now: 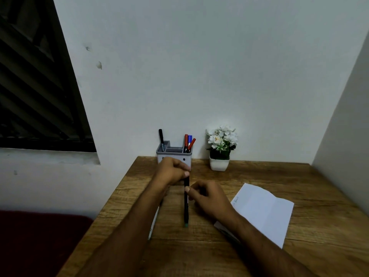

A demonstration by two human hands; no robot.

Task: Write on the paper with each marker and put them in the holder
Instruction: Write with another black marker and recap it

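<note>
Above the wooden table (259,172), a black marker (186,204) is held lengthwise between both hands: its far end is gripped by the left hand (171,172), its middle pinched by the right hand (207,198). Beyond stands the holder (173,156); the paper (263,212) lies right.

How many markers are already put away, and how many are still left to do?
Four markers stand in the holder: a black marker on its left, two red and one blue on its right. The paper carries a little writing at its left edge. Both hands, left hand and right hand, hold a dark marker with a green end. Another pen seems to lie under the left arm.
</note>
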